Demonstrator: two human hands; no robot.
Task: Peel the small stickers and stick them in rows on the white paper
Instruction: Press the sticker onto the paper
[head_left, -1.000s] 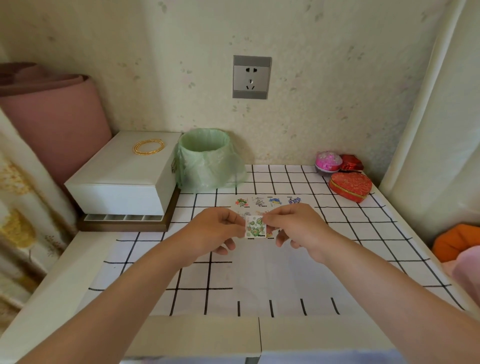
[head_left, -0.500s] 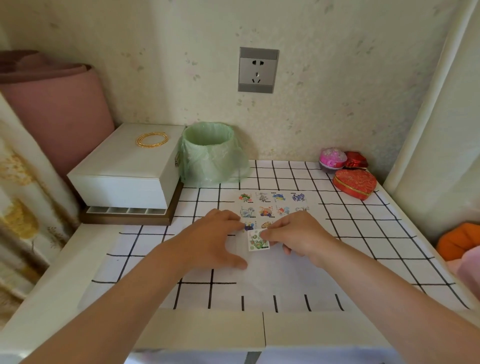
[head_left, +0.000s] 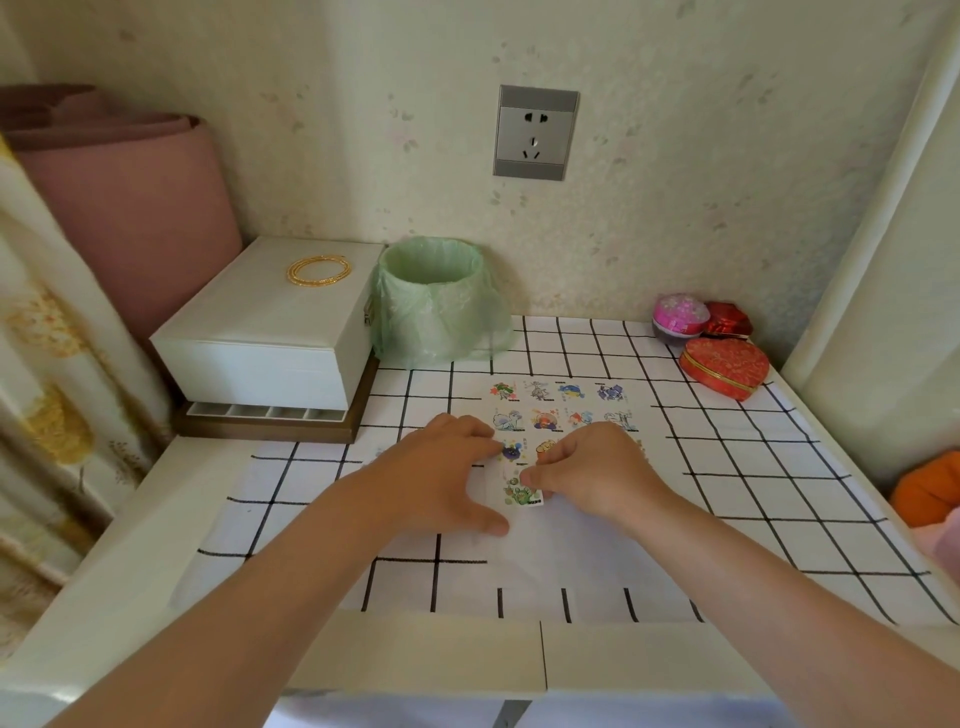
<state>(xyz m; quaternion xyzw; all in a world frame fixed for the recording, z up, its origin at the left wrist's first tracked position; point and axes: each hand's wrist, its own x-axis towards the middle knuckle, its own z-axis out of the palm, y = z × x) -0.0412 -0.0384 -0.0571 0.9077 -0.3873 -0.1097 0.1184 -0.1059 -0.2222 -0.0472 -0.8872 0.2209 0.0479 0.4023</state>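
Head view showed the table (head_left: 779, 467) (under a checked cloth) filling the lower frame, with the white paper (head_left: 571, 545) at centre. The left hand (head_left: 441, 478) lay flat on the paper, fingers spread. The right hand (head_left: 597, 473) pinched a green sticker (head_left: 522, 493) just below the stuck rows (head_left: 558, 405).

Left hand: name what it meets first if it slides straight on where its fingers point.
The left hand would probably meet the purple sticker first, just past its fingertips; depth unclear.
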